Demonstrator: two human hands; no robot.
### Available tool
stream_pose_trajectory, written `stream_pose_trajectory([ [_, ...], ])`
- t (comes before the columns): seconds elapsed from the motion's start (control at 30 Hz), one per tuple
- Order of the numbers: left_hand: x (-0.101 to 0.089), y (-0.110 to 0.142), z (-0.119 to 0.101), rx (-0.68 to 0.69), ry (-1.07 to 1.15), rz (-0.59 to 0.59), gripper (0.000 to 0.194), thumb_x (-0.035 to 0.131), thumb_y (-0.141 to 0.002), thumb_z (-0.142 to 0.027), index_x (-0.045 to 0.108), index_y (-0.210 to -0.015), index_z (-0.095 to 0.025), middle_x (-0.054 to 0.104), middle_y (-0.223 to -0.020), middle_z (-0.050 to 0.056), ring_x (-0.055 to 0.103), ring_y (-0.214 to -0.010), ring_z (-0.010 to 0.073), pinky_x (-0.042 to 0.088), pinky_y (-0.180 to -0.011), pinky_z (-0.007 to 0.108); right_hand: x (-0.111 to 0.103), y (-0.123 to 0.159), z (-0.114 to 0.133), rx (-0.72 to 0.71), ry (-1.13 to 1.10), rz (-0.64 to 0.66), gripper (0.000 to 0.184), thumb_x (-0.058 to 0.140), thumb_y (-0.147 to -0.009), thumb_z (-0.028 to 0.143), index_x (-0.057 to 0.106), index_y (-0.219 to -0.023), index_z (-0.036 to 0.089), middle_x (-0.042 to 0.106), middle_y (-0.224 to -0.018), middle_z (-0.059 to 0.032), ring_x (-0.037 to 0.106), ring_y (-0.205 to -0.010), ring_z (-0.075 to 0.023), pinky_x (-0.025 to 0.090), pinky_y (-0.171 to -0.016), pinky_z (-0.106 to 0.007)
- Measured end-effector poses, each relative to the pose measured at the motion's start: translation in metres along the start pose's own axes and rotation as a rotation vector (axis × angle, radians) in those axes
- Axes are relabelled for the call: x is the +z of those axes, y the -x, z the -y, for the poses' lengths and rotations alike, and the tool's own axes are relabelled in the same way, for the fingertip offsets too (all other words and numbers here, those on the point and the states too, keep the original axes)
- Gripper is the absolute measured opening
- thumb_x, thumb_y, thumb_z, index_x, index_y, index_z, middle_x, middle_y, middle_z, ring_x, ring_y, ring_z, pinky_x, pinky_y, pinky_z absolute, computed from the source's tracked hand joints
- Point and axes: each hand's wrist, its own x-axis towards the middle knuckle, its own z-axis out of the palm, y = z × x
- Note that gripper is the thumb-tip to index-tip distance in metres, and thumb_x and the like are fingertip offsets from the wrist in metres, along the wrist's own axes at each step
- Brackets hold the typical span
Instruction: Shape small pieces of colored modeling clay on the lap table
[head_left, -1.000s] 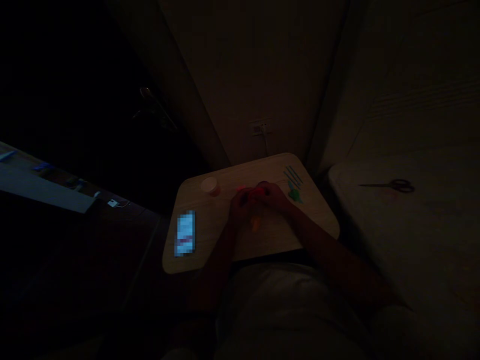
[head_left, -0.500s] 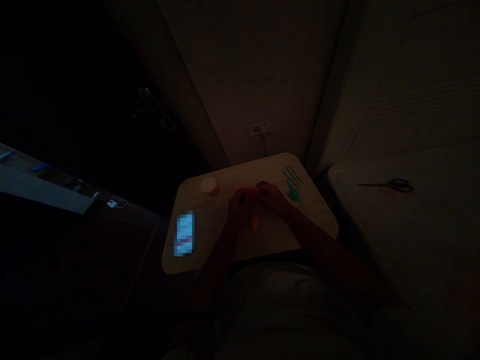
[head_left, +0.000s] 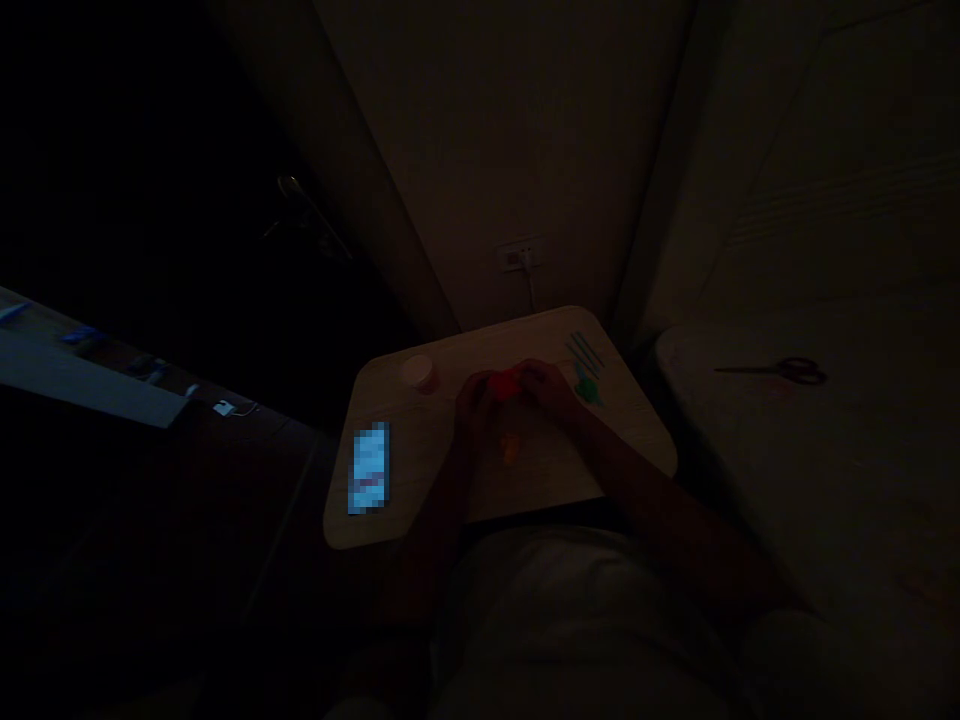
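Observation:
The scene is very dark. My left hand (head_left: 474,403) and my right hand (head_left: 548,388) meet over a small wooden table (head_left: 420,480), both with fingers closed round a small red lump (head_left: 504,383) held between them. An orange piece (head_left: 510,447) lies on the table just below my hands. A green piece (head_left: 587,387) and some thin sticks (head_left: 585,349) lie to the right of my right hand.
A lit phone (head_left: 370,468) lies on the table's left side, with a small pale cup (head_left: 418,372) behind it. Scissors (head_left: 787,371) lie on the bed at right. A wall socket (head_left: 519,256) and a door handle (head_left: 296,208) are behind the table.
My hands have shifted slightly up the table and turned the red lump, which now shows more between them. The orange piece stays below them.

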Motion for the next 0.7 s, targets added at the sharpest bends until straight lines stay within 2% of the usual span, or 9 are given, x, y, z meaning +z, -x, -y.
stream_pose_trajectory([
  [0.13,0.0019,0.0028,0.003,0.054,-0.005,0.071,0.056,0.079,-0.078,-0.039,0.059,-0.128,-0.022,0.066,-0.126,0.011,0.065,-0.112,0.0236,0.054,-0.094,0.033,0.001,-0.0005,0.0004,0.0,-0.009,-0.025,0.033,0.068,-0.076,0.051,0.063,-0.088,0.02,0.062,-0.07,-0.0004,0.053,-0.058,-0.014,0.041,-0.051,-0.024],
  [0.2,0.0031,0.0037,0.0044,0.056,-0.067,0.084,0.06,0.082,-0.075,-0.035,0.059,-0.129,-0.022,0.065,-0.128,0.011,0.064,-0.114,0.0236,0.053,-0.096,0.034,0.0012,-0.0003,0.001,0.002,-0.02,-0.023,0.035,0.068,-0.075,0.052,0.063,-0.089,0.02,0.063,-0.073,-0.0009,0.054,-0.061,-0.0146,0.042,-0.053,-0.025],
  [0.37,0.003,0.0021,0.0061,0.029,-0.146,0.032,0.041,0.078,-0.078,-0.031,0.067,-0.116,-0.02,0.07,-0.117,0.009,0.067,-0.108,0.0232,0.053,-0.097,0.037,0.0014,0.0017,0.0046,-0.021,0.022,0.043,0.033,0.068,-0.077,0.05,0.064,-0.087,0.019,0.062,-0.071,-0.0001,0.053,-0.061,-0.014,0.041,-0.054,-0.025],
  [0.5,0.002,0.0002,0.0043,0.01,-0.15,-0.032,0.029,0.075,-0.079,-0.029,0.07,-0.107,-0.02,0.073,-0.111,0.008,0.068,-0.103,0.0235,0.054,-0.095,0.037,0.0021,0.0036,0.005,-0.002,-0.035,0.085,0.034,0.07,-0.078,0.051,0.064,-0.089,0.02,0.062,-0.069,0.0001,0.052,-0.058,-0.0137,0.041,-0.053,-0.025],
  [0.7,0.0027,0.0003,-0.0009,-0.016,-0.146,-0.066,0.027,0.076,-0.078,-0.031,0.072,-0.102,-0.019,0.075,-0.104,0.006,0.069,-0.097,0.022,0.055,-0.091,0.035,0.0023,0.0035,0.0006,-0.062,-0.056,0.119,0.036,0.078,-0.074,0.046,0.066,-0.096,0.02,0.071,-0.087,-0.0032,0.063,-0.074,-0.0167,0.05,-0.067,-0.027],
])
